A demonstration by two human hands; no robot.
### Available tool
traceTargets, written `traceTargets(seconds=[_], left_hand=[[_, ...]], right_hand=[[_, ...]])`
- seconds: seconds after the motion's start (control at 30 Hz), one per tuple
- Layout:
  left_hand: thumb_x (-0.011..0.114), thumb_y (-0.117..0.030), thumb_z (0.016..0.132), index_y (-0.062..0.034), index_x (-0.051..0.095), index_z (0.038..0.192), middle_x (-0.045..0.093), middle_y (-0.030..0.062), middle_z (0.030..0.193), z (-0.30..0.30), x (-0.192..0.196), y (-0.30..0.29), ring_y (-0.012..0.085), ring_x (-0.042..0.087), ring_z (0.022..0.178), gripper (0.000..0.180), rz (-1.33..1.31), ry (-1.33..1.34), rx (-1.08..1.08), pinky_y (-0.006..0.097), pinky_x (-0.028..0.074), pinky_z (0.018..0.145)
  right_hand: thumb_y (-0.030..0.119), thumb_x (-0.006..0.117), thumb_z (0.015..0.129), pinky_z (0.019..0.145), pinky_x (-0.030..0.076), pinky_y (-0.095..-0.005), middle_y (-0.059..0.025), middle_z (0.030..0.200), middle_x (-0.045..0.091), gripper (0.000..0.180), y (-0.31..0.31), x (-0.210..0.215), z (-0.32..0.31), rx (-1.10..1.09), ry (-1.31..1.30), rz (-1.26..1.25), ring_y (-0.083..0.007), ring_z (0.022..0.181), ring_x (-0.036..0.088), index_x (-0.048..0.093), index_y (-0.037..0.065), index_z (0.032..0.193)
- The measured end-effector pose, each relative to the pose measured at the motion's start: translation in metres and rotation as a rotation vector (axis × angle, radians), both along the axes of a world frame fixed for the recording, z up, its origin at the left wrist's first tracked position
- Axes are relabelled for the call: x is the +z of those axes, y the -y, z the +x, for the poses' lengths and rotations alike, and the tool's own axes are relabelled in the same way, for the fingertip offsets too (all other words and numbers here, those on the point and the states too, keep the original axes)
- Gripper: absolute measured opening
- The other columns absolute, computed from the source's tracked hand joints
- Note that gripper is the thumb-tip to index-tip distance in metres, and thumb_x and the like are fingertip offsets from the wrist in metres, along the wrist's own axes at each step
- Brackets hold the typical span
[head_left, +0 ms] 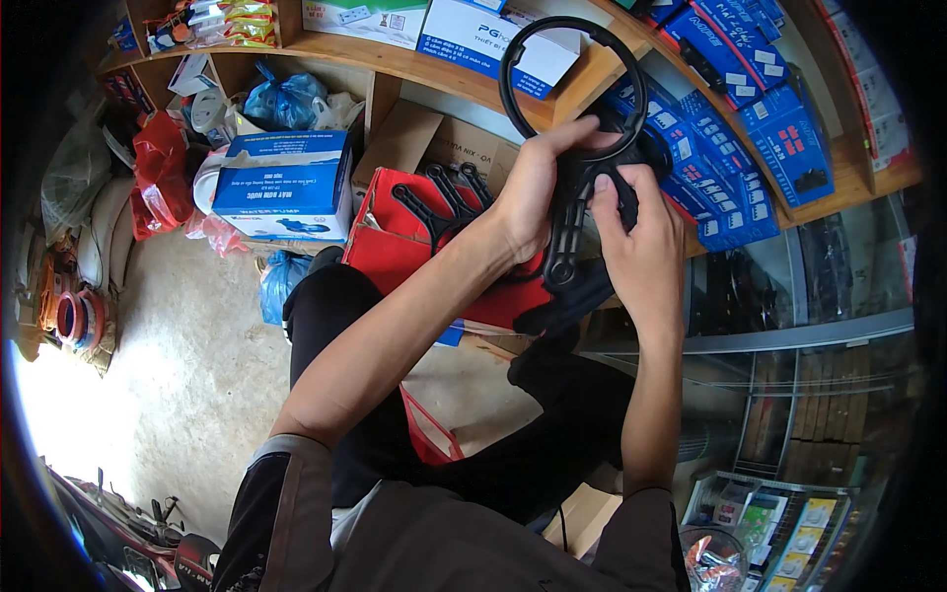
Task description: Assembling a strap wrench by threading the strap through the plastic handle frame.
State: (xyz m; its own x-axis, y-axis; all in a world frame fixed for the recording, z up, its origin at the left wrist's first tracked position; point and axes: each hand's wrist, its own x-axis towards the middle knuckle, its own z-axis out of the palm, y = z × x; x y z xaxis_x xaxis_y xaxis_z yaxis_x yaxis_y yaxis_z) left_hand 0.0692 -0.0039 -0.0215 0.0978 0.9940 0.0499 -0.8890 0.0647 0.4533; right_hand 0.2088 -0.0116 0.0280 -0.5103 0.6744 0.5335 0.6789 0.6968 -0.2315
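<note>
A black plastic ring (508, 97) with dark arms at its lower side is held up in front of me. My left hand (547, 178) is closed around the left of its lower part, fingers curled against the rim. From the right, my right hand (639, 222) grips the same part, its thumb pressed on the black piece below the ring. A black slotted arm (562, 259) hangs down between my hands. Beneath my left forearm, a red box (380, 242) has more black arms with round ends (424, 209) lying on it. My hands hide where the pieces join.
Wooden shelves (395, 61) curve across the back, holding several blue boxes (725, 168). A blue and white carton (281, 187) stands left of the red box, near plastic bags (163, 178). A glass case (838, 286) is at right. A motorbike (128, 528) shows at lower left.
</note>
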Motion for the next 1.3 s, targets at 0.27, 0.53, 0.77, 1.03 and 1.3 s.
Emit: traceTargets(seconds=[0.27, 0.53, 0.77, 1.03, 1.3], left_hand=[[0.044, -0.056, 0.106, 0.0012, 0.071, 0.120, 0.073, 0.0077, 0.101, -0.003, -0.002, -0.003, 0.0116, 0.061, 0.077, 0.064, 0.066, -0.102, -0.081, 0.025, 0.049, 0.068], [0.032, -0.076, 0.102, -0.0097, 0.059, 0.130, 0.056, 0.0037, 0.096, 0.004, -0.003, 0.001, 0.0112, 0.059, 0.077, 0.076, 0.239, -0.169, -0.039, 0.025, 0.048, 0.063], [0.033, -0.077, 0.101, -0.0097, 0.060, 0.124, 0.052, 0.0015, 0.100, 0.004, -0.006, 0.000, 0.0089, 0.057, 0.078, 0.076, 0.247, -0.202, 0.017, 0.023, 0.047, 0.062], [0.035, -0.073, 0.104, -0.0056, 0.065, 0.105, 0.053, 0.0025, 0.095, 0.009, -0.010, -0.004, 0.0138, 0.049, 0.094, 0.073, 0.199, -0.384, 0.198, 0.030, 0.039, 0.092], [0.039, -0.072, 0.103, -0.0075, 0.063, 0.102, 0.053, -0.0006, 0.090, 0.009, -0.006, 0.000, 0.0112, 0.053, 0.085, 0.069, 0.048, -0.233, 0.079, 0.026, 0.045, 0.080]], right_hand=[[0.023, 0.063, 0.105, 0.077, 0.051, -0.0346, -0.0125, 0.090, 0.070, 0.022, 0.003, 0.006, 0.013, -0.084, -0.201, -0.026, -0.0181, 0.080, 0.064, 0.063, 0.001, 0.109], [0.014, 0.065, 0.102, 0.072, 0.053, -0.0440, -0.0173, 0.088, 0.071, 0.015, 0.006, -0.005, 0.009, -0.064, -0.190, -0.132, -0.0353, 0.081, 0.072, 0.060, 0.001, 0.109], [0.008, 0.066, 0.099, 0.070, 0.052, -0.0435, -0.0155, 0.087, 0.069, 0.013, 0.005, -0.009, 0.015, 0.079, 0.021, 0.097, -0.0352, 0.081, 0.070, 0.059, 0.000, 0.107], [0.006, 0.066, 0.095, 0.069, 0.050, -0.0478, -0.0162, 0.090, 0.059, 0.012, 0.010, -0.010, 0.008, 0.158, 0.215, 0.219, -0.0389, 0.081, 0.064, 0.058, 0.001, 0.102], [0.005, 0.066, 0.092, 0.067, 0.049, -0.0482, -0.0162, 0.088, 0.057, 0.011, -0.019, 0.000, 0.016, 0.193, 0.236, 0.165, -0.0386, 0.081, 0.063, 0.056, 0.003, 0.094]])
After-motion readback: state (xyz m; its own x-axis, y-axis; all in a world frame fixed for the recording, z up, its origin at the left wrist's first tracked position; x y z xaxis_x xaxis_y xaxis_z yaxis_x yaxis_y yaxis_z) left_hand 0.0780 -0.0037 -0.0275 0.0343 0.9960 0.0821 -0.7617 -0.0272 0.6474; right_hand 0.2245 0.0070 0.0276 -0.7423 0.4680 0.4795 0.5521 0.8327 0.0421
